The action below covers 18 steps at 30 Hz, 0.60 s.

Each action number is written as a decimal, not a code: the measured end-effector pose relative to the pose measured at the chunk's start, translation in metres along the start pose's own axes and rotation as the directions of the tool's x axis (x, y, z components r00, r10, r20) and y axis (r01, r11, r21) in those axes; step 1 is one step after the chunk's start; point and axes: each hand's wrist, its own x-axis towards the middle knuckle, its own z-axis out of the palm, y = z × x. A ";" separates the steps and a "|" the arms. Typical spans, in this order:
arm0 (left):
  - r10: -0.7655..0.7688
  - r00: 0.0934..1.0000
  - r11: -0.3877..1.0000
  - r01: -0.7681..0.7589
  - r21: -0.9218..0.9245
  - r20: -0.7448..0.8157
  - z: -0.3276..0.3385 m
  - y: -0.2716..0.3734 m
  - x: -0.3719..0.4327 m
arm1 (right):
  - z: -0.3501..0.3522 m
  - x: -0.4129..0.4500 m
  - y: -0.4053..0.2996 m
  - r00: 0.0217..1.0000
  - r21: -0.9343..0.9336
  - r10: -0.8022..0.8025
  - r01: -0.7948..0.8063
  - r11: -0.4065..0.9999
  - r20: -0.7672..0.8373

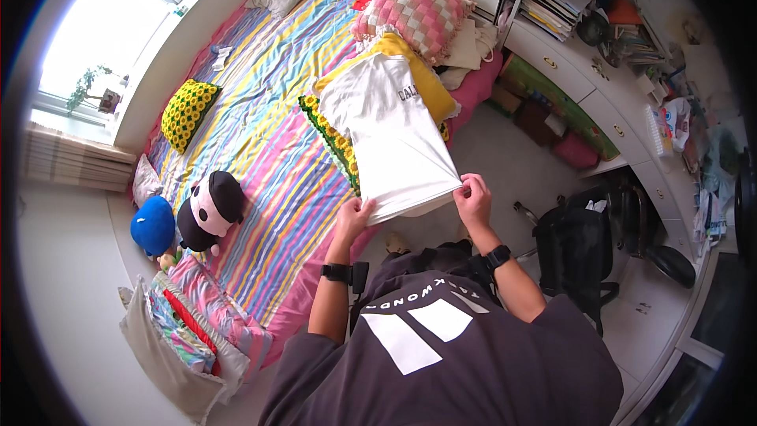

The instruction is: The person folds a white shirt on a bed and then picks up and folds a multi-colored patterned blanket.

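A white T-shirt [396, 136] with dark lettering is stretched between my two hands, its hem towards me and its upper part lying on the pile on the bed. My left hand [353, 216] grips the hem's left corner. At the right corner, the fingers of my right hand [473, 194] pinch the hem. Under the shirt lie a yellow cloth [434, 92] with a pale scalloped edge and a green crocheted piece with yellow flowers [331, 139]. Beyond them rests a pink, white and brown checked pillow [417, 15].
The bed with a striped sheet [260, 124] bears a sunflower-patterned cushion [188, 112] and a panda plush [212, 212]. Folded bedding [198, 325] is at its near left corner. To the right stand a black chair [571, 248] and a cabinet with drawers [556, 65].
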 end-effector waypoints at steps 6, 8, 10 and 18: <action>-0.264 0.890 0.692 0.443 -0.570 0.371 0.033 0.018 -0.014 | 0.004 -0.015 0.051 0.982 -0.010 0.173 -0.173 0.985 0.082; -0.250 0.890 0.622 0.449 -0.641 0.382 0.034 0.023 -0.018 | 0.000 -0.012 0.041 0.983 0.070 0.162 -0.168 0.983 0.084; -0.228 0.900 0.569 0.432 -0.699 0.371 0.033 0.033 -0.023 | -0.001 -0.005 0.044 0.975 0.130 0.183 -0.198 0.972 0.124; -0.182 0.973 0.663 0.228 -0.714 0.141 0.048 0.059 -0.028 | 0.039 -0.001 0.059 0.003 0.247 0.703 -0.937 -0.246 0.711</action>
